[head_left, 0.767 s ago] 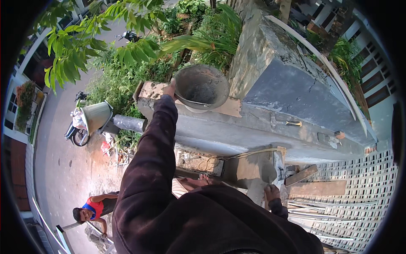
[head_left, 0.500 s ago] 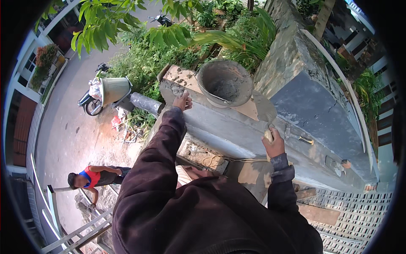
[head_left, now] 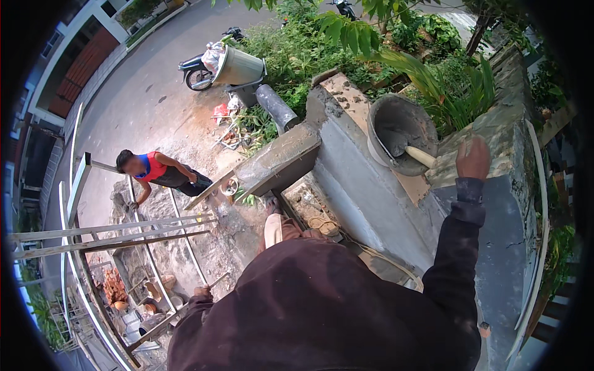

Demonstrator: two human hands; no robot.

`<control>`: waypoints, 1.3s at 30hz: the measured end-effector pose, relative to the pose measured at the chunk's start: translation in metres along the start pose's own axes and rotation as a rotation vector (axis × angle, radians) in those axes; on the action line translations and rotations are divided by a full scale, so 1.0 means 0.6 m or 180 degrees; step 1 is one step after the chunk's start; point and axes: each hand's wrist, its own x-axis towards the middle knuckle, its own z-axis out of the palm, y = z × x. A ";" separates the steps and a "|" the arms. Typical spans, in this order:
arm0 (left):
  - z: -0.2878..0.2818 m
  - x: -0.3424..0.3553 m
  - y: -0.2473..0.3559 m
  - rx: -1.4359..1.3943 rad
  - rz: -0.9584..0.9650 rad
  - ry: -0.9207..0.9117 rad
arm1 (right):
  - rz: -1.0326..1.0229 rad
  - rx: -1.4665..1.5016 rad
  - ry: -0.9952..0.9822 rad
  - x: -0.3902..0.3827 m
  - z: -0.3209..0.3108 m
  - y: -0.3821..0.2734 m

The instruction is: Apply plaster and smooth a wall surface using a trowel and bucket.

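Observation:
My left hand (head_left: 203,292) is closed round a metal bar (head_left: 220,279) of the scaffold frame at the lower left. At the right, my right hand (head_left: 473,158) rests on the rough top of a grey masonry wall (head_left: 495,145), fingers forward and nothing seen in them. Just left of it, a grey bucket (head_left: 382,133) tilts on a board (head_left: 352,110), with wet mortar inside. A trowel's pale handle (head_left: 421,156) sticks out over the bucket's rim; its blade is hidden in the bucket. Smooth grey plaster covers the wall face (head_left: 352,167) below the board.
Scaffold rails (head_left: 111,232) stretch across the left. A person (head_left: 164,173) in a red and blue shirt stands below, a hand on the frame. A grey pipe (head_left: 276,108) juts beside a mortar-covered ledge (head_left: 278,154). A yellowish cord (head_left: 325,224) lies under the wall; plants (head_left: 433,74) grow behind.
My view has swung left and down. My right hand has let go of the trowel, which now sits in the bucket, and rests on the wall. My left hand went from the ledge to a scaffold bar.

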 end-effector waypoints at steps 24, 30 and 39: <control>-0.459 0.249 0.323 -0.3218 -0.0971 0.0005 | 0.1340 -0.0888 0.1269 -0.015 0.006 0.227; -0.391 0.129 0.274 -0.2724 -0.2109 0.0122 | 0.1636 -0.0799 0.0900 -0.013 0.024 0.231; -0.318 -0.020 0.286 -0.2250 -0.3055 -0.0412 | 0.0321 -0.0349 -0.0262 -0.022 0.067 0.378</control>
